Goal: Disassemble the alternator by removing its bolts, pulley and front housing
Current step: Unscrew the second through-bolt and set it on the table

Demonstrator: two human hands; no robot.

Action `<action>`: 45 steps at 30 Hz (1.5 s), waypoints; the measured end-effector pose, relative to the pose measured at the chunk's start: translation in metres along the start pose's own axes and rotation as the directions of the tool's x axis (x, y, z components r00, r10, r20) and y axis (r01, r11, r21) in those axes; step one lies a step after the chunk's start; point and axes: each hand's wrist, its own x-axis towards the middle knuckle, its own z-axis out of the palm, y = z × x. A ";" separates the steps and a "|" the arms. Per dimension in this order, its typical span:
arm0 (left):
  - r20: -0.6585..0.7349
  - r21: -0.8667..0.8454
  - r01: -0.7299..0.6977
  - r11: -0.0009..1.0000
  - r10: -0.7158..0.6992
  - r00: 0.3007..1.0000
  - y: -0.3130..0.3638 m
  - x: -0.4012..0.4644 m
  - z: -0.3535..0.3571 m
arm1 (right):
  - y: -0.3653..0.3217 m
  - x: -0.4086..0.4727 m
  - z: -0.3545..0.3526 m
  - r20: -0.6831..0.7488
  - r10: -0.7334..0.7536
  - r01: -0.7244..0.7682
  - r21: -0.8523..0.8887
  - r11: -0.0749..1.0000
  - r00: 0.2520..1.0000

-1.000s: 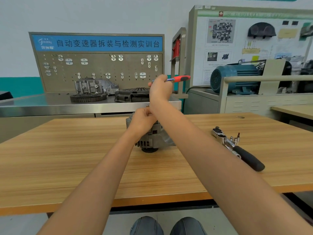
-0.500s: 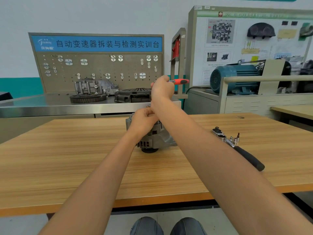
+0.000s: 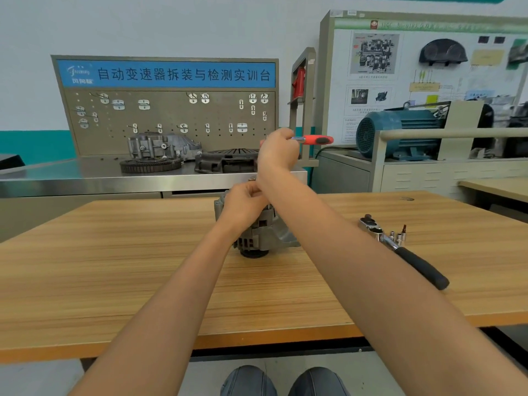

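The grey alternator (image 3: 258, 238) stands on its black pulley (image 3: 253, 254) in the middle of the wooden table (image 3: 114, 270). My left hand (image 3: 243, 207) rests on top of the alternator with its fingers curled over the upper housing. My right hand (image 3: 278, 152) is above it and grips a tool with a red and black handle (image 3: 315, 140) that sticks out to the right. The tool's working end is hidden behind my hands, so where it meets the alternator cannot be seen.
A ratchet wrench with a black handle (image 3: 420, 265) lies on the table to the right, with small sockets and a bit (image 3: 398, 235) beside its head. Behind the table a steel bench (image 3: 85, 178) carries gearbox parts; a blue motor (image 3: 400, 132) stands at the right.
My right hand has turned the red-handled tool a little: the handle dropped from a slight upward tilt to nearly level. The left hand and the alternator stay put.
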 end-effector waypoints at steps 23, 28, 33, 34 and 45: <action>0.114 -0.078 -0.009 0.997 0.018 0.993 -0.001 0.000 -0.005 | -0.015 0.007 -0.009 0.510 0.284 -0.213 -0.194 0.958 0.812; 0.023 0.004 -0.019 1.000 0.018 1.000 -0.001 0.000 -0.004 | 0.001 -0.008 0.003 0.052 -0.005 0.003 0.044 0.999 0.999; 0.048 0.012 -0.040 0.999 0.040 0.998 0.002 -0.001 -0.003 | -0.005 -0.002 0.000 0.003 0.074 -0.074 0.106 0.992 0.997; 0.067 -0.007 -0.040 0.999 0.041 0.997 0.003 -0.002 -0.004 | -0.008 0.000 -0.002 0.071 0.133 -0.138 0.065 0.988 0.989; 0.048 -0.119 -0.012 0.993 0.018 0.999 -0.001 0.000 -0.004 | -0.017 0.011 -0.011 0.326 0.279 -0.296 0.003 0.955 0.903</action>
